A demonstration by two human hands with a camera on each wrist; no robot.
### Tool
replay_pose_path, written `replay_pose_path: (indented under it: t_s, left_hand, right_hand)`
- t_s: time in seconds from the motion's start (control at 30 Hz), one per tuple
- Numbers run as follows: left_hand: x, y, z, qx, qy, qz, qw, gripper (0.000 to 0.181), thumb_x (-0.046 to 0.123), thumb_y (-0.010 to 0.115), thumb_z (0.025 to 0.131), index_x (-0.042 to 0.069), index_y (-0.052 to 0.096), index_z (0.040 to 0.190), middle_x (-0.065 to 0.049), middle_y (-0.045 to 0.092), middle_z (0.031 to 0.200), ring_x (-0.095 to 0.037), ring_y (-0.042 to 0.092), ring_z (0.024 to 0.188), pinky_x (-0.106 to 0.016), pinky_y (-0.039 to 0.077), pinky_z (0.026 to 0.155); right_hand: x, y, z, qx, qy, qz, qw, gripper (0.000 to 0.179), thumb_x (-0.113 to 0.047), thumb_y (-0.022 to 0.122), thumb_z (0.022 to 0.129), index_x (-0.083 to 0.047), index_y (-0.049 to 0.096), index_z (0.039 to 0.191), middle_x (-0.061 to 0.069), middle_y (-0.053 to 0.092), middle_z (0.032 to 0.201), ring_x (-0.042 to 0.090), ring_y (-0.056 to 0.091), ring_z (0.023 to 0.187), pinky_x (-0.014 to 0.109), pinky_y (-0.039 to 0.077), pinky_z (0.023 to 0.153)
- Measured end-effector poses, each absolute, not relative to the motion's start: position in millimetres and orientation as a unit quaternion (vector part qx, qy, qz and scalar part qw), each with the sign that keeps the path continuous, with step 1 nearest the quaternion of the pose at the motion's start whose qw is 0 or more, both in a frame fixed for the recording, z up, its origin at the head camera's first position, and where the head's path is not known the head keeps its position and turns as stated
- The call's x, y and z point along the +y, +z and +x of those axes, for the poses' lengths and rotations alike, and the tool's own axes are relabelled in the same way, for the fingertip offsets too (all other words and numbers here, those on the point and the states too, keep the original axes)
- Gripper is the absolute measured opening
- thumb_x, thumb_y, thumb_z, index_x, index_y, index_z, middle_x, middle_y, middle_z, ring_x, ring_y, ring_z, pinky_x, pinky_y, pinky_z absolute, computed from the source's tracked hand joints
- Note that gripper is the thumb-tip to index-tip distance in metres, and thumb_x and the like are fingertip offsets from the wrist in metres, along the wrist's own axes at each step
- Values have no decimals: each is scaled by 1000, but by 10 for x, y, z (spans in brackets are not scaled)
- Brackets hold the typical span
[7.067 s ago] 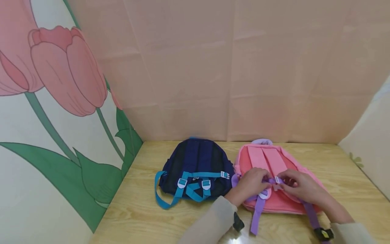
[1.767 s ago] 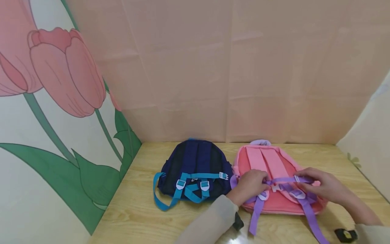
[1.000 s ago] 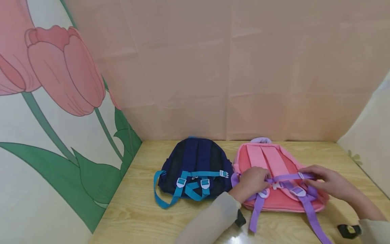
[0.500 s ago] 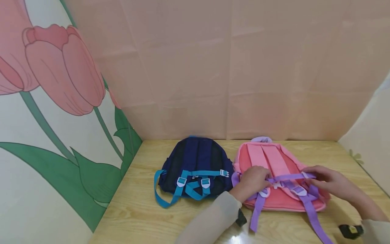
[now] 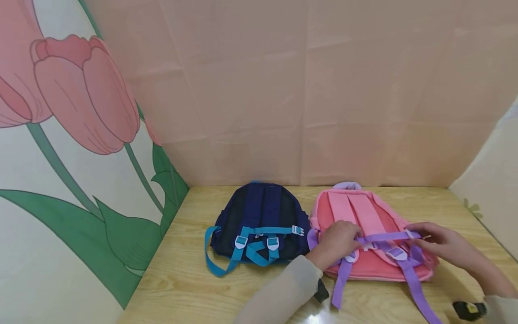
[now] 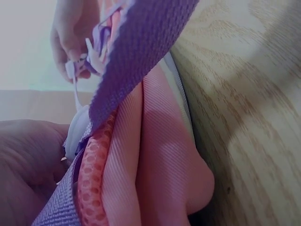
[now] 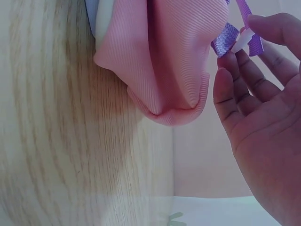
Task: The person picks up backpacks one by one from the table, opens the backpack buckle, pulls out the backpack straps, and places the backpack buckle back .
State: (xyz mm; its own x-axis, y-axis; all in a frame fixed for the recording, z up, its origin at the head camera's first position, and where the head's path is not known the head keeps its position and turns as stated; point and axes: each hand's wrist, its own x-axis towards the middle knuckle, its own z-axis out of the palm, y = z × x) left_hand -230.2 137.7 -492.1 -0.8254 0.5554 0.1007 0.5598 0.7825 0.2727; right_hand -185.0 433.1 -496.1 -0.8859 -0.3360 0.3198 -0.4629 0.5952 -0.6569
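A pink backpack (image 5: pixel 370 271) lies with its shoulder straps facing up. Across its back runs a purple strap (image 5: pixel 384 237), pulled fairly straight between my two hands. My left hand (image 5: pixel 339 238) pinches the strap's left part, while in the left wrist view its fingers are partly hidden behind webbing. At the right end, my right hand (image 5: pixel 447 245) pinches the strap by its white plastic buckle (image 5: pixel 412 234). Seen from the right wrist, thumb and fingertips meet on that white piece (image 7: pixel 242 41), the other fingers half bent. A pale buckle prong (image 5: pixel 367 246) shows below the strap.
Left of the pink bag, close against it, lies a navy backpack (image 5: pixel 263 207) with turquoise straps (image 5: pixel 220 270). Both lie on a wood-grain table (image 5: pixel 174 288). A beige backdrop (image 5: pixel 251 90) rises behind, and a tulip-printed panel (image 5: pixel 81 135) stands at the left.
My right hand has moved right from the middle of the pink backpack, drawing the white buckle along and lengthening the purple strap. My left hand stays at nearly the same place, still pinching.
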Motion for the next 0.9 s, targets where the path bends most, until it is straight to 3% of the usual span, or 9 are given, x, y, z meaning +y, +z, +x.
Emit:
replay_pose_path:
  t_s: [0.37, 0.67, 0.9]
  left_hand:
    - [1350, -4885, -2295, -948, -147, -284, 1, 21, 42, 82, 85, 37, 75, 105, 23, 65, 93, 4, 53, 85, -15, 43, 75]
    - [1239, -4785, -2242, -944, -131, -301, 13, 26, 47, 75, 90, 35, 73, 113, 21, 64, 99, 3, 54, 91, -15, 44, 77]
    - [976, -4529, -2196, -939, -134, -316, -14, 41, 52, 69, 93, 36, 64, 130, 22, 63, 123, 3, 56, 117, -20, 47, 97]
  right_hand:
    - [4304, -4973, -1850, -900, 381, 203, 56, 32, -1, 71, 92, 0, 65, 124, -16, 66, 107, -2, 61, 90, 17, 51, 70]
    - [4348, -4960, -1857, -913, 363, 181, 49, 31, -6, 71, 94, -2, 65, 123, -16, 66, 105, -3, 56, 89, 21, 51, 67]
    - [4396, -4850, -1916, -929, 322, 161, 85, 30, -12, 70, 96, -1, 65, 123, -25, 64, 110, -14, 54, 92, 16, 50, 69]
